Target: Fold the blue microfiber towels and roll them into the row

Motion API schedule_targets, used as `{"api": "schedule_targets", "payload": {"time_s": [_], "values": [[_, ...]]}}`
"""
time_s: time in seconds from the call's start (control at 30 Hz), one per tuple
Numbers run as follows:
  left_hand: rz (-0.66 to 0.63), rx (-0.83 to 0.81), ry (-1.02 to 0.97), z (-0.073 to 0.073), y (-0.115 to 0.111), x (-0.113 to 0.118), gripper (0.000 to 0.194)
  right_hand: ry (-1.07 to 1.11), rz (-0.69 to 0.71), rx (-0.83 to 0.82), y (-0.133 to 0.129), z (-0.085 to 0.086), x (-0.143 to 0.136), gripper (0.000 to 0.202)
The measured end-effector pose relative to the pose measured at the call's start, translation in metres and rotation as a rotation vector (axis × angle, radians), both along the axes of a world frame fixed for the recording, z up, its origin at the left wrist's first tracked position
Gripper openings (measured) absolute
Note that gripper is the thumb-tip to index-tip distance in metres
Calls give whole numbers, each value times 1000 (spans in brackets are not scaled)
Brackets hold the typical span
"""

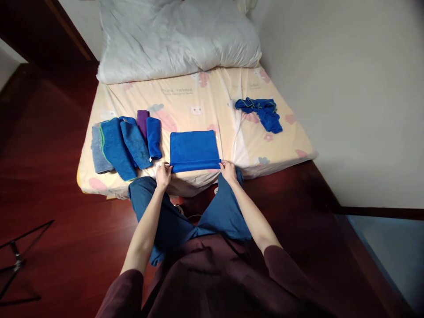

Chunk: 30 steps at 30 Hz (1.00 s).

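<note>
A blue towel (194,146) lies flat on the bed in front of me, its near edge turned up into a narrow fold. My left hand (163,175) pinches the fold's left corner, and my right hand (228,170) pinches the right corner. Just left of it are several folded towels in a row: a blue one (154,138), a purple one (142,123), blue ones with one green-edged towel (116,148), and a grey-blue one (100,152). A crumpled blue cloth (261,112) with green edging rests farther off to the right.
The bed (195,99) has a pale yellow patterned sheet. A white quilt (179,39) is heaped across its far end. The wall (347,101) runs along the right side. On the dark red floor (73,238), a black stand's legs (16,260) show at lower left.
</note>
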<state>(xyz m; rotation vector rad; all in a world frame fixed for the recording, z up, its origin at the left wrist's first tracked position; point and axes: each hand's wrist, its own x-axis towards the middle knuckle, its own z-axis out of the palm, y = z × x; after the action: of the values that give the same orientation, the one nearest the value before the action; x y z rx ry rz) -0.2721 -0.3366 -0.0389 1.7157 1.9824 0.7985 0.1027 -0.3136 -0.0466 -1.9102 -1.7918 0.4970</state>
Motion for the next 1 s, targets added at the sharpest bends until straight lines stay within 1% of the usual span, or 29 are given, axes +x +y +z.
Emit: {"api": "schedule_targets", "payload": {"time_s": [0.07,0.13,0.2,0.27,0.37,0.4,0.47,0.53,0.6,0.73,0.87,1.0], "values": [[2,45,45,5,-3,1,24,17,-8,23,-3,5,-2,29],[-22,126,113,10,-9,2,26,28,-17,106,-9,11,-3,34],[-114,195,151,14,-14,5,29,15,37,205,-16,17,-6,38],[-258,218,149,15,-19,8,32,-19,199,254,-24,21,-8,40],[-446,196,146,10,-22,14,37,-73,477,227,-30,22,-14,42],[-486,184,152,8,-21,15,39,-91,535,207,-30,22,-16,43],[-533,152,173,2,-19,18,44,-129,588,160,-28,19,-20,47],[-532,117,197,-4,-17,19,49,-166,584,117,-24,15,-21,52],[-502,88,217,-9,-15,19,53,-189,550,90,-20,11,-21,56],[-465,60,248,-12,-11,18,61,-178,506,81,-13,5,-20,58],[-510,42,299,-8,-1,18,61,-174,459,83,-5,2,-22,56],[-584,-4,394,1,7,13,57,-203,424,64,2,6,-25,60]]}}
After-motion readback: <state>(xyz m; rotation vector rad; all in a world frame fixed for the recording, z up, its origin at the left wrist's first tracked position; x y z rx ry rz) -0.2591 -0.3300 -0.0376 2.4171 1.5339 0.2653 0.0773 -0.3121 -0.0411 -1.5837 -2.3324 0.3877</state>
